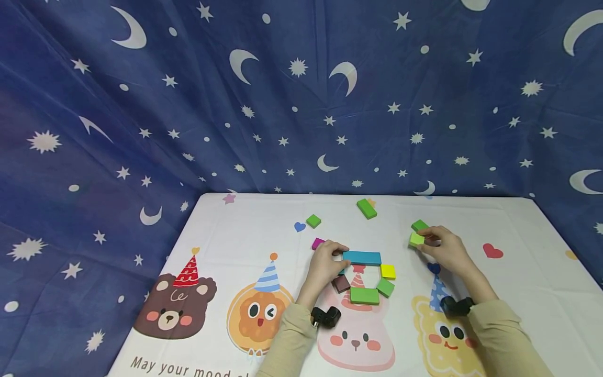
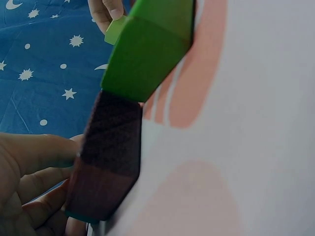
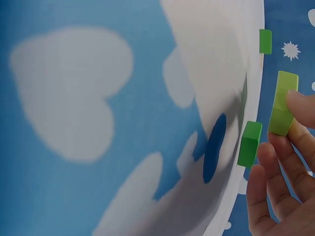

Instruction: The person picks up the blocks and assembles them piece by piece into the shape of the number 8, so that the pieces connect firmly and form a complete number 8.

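In the head view, the left hand (image 1: pixel 325 264) has thumb and fingertips around the left end of a long blue block (image 1: pixel 365 258); part of a teal block beneath is hidden. This block tops a ring with a yellow block (image 1: pixel 388 272), green blocks (image 1: pixel 365 296) (image 1: pixel 385 287) and a brown block (image 1: pixel 341 284). The left wrist view shows the brown block (image 2: pixel 106 157) in front of the left hand's fingers (image 2: pixel 44 152). My right hand (image 1: pixel 445 248) pinches a light green block (image 1: pixel 416 240), also in the right wrist view (image 3: pixel 284 103), beside a green block (image 1: pixel 420 225).
Beyond the ring lie a small green block (image 1: pixel 313 221) and a longer green block (image 1: pixel 366 208). A magenta block (image 1: pixel 317 243) sits just behind the left hand. A blue starry curtain (image 1: pixel 301 94) hangs behind the white printed tablecloth (image 1: pixel 527 251).
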`<state>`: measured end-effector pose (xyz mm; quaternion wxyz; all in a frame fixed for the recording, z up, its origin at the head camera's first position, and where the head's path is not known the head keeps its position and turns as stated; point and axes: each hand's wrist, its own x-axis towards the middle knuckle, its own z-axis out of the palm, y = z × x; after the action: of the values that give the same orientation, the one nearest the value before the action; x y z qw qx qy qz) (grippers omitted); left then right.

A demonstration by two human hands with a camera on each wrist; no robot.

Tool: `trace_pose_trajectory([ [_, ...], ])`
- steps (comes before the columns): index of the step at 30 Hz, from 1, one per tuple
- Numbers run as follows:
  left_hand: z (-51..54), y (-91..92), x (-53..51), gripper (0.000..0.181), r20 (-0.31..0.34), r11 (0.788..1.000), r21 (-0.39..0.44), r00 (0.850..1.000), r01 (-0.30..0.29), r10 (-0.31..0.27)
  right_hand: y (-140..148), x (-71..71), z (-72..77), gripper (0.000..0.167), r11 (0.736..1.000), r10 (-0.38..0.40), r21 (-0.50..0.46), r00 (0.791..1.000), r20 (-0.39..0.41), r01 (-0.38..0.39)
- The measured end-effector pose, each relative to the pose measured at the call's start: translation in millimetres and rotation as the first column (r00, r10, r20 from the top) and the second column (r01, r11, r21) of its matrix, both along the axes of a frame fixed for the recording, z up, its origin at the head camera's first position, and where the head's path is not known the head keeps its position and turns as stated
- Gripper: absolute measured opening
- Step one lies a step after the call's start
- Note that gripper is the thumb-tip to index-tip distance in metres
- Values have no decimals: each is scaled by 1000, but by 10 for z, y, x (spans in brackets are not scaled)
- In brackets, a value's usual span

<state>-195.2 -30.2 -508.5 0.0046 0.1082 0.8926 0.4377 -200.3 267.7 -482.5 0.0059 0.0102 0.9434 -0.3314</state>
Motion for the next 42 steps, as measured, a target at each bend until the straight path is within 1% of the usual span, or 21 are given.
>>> trace_pose_trajectory([
  [7,-10,-5,4,24,4,1000,-7,1000,-5,5,-59,13,7,39,1000,27,5,1000,-15,-27],
  [15,21,-10,27,24,5,1000,-3,1000,-8,8,-151,9,26,39,999,45,-10,999,-20,-45],
  [21,16,-4,24,24,5,1000,-1,1000,-7,7,-211,16,28,38,998,54,-11,998,-17,-54],
  [27,9,2,22,24,-1,1000,-10,1000,-5,4,-242,19,1,37,998,68,-6,998,-13,-68],
  [32,-3,3,14,24,-1,1000,-2,1000,-3,3,-275,7,-11,37,997,80,-3,997,-14,-80],
  [42,-9,-4,11,24,1,1000,-6,1000,-4,4,-349,-11,2,36,993,122,9,992,-30,-122],
])
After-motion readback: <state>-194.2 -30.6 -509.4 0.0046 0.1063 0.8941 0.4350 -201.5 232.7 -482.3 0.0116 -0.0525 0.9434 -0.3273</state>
